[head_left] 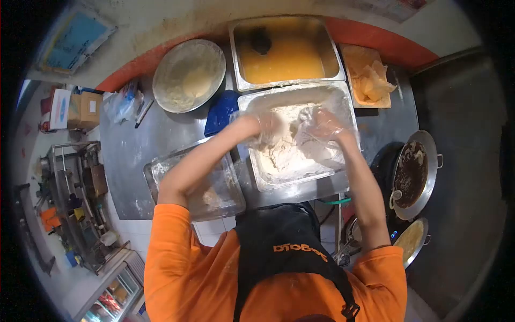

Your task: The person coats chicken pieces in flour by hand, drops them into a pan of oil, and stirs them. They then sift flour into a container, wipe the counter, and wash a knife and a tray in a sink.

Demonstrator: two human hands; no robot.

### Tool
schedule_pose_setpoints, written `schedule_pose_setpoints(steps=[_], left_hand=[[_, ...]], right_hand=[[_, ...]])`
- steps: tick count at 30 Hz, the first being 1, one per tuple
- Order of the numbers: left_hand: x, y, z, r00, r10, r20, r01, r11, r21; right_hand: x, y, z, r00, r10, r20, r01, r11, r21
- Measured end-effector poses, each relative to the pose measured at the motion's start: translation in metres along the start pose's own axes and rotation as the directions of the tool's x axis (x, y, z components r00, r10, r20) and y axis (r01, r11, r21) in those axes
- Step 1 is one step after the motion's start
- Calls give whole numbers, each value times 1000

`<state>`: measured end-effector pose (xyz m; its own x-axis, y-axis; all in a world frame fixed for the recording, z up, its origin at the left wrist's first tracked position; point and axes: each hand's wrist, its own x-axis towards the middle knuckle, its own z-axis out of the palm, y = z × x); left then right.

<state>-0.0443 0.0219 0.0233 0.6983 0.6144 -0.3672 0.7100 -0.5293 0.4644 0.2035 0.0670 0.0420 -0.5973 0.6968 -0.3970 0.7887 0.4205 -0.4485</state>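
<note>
White flour with lumps in it (pixel 284 154) lies in a rectangular metal tray (pixel 263 181). My left hand (pixel 265 127), in a clear plastic glove, is over the left part of this tray, blurred, its fingers not distinct. On the right side of the same tray my right hand (pixel 324 126), also gloved, is low over the flour; what its fingers hold, if anything, cannot be made out. Behind the tray stands a deep metal pan of orange-yellow liquid (pixel 287 64) with a dark round object (pixel 260 41) in it.
A metal bowl (pixel 189 75) stands back left, near a blue object (pixel 221 114). A floured tray (pixel 236 201) sits under my left forearm. Back right is a container with crumpled paper (pixel 370 80). Two wide pans (pixel 429 177), (pixel 416 241) are at the right.
</note>
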Motion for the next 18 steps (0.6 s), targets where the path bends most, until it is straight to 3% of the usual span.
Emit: schedule_pose_setpoints(steps=[1, 2, 5, 6, 9, 10, 12, 13, 14, 18], left_hand=[[-6, -4, -9, 999, 9, -48, -10, 1000, -19], [-12, -6, -20, 995, 14, -101, -18, 999, -37], [-35, -10, -51, 969, -2, -247, -19, 996, -82], [-42, -8, -59, 957, -21, -289, -11, 994, -108], [-68, 3, -86, 943, -226, -243, 197, 971, -137], [-76, 15, -88, 887, -145, -439, -82, 885, -458], [-79, 8, -77, 852, -165, -497, -165, 817, -553], [-83, 10, -78, 835, -178, -521, -206, 777, -594], [-91, 12, -81, 878, -241, -414, -149, 684, -714], [-102, 14, -76, 823, -276, -496, -132, 756, -641]], right_hand=[[-10, -20, -26, 999, -39, 22, 39, 999, -2], [-13, -42, -46, 989, 47, 140, -32, 994, -107], [0, -24, -8, 959, -270, 91, 271, 963, 7], [-10, -47, -19, 964, -248, 99, 259, 959, -114], [3, -51, 24, 885, -449, 122, 464, 873, -152], [5, -53, 36, 857, -500, 124, 512, 853, -100], [9, -58, 57, 787, -606, 115, 610, 792, 3], [6, -60, 71, 824, -544, 159, 559, 827, -66], [1, -62, 85, 857, -475, 199, 504, 853, -137], [-12, -84, 61, 880, -322, 349, 418, 874, -248]])
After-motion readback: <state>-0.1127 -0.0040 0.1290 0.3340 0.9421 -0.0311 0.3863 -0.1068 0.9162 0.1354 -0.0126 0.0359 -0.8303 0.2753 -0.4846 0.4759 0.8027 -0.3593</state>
